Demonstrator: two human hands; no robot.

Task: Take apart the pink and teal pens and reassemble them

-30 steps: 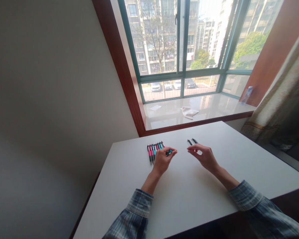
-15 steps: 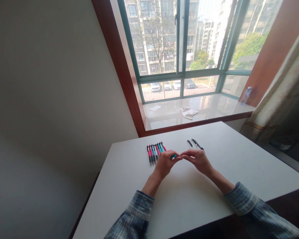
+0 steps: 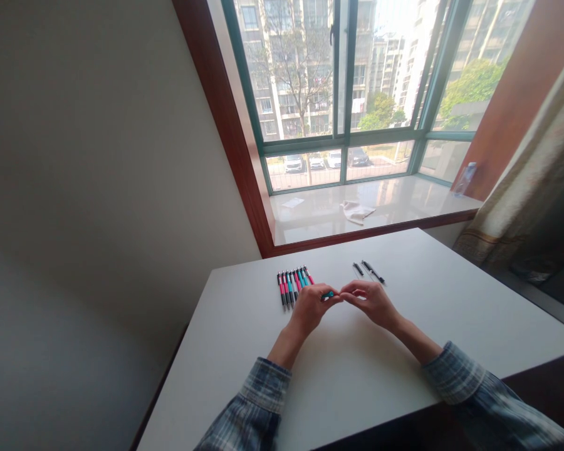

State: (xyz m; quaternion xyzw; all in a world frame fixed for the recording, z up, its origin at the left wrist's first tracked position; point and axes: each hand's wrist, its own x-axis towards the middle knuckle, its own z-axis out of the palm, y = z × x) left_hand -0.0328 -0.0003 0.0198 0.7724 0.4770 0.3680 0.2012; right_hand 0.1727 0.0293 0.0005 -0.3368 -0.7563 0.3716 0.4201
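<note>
My left hand (image 3: 310,307) is closed round a teal pen piece (image 3: 328,294), most of it hidden by the fingers. Its fingertips meet those of my right hand (image 3: 370,302), which is pinched at the end of that piece. Whatever lies between the right fingertips is too small to make out. Just beyond my left hand, a row of pens (image 3: 289,289) in red, teal, white and black lies side by side, partly covered by the hand. Past the right hand lie a short black pen part (image 3: 358,269) and a longer dark pen part (image 3: 372,272).
Both hands are above a white table (image 3: 357,382). Behind it, a window sill (image 3: 319,219) carries a crumpled cloth (image 3: 357,212), a piece of paper (image 3: 292,203) and a clear bottle (image 3: 464,180). A wall (image 3: 122,188) bounds the left side; a curtain (image 3: 512,188) hangs at right.
My right hand has shifted very slightly at the fingertips, its fingers bending a little differently. The left hand keeps its hold on the teal piece, and the pens have not moved.
</note>
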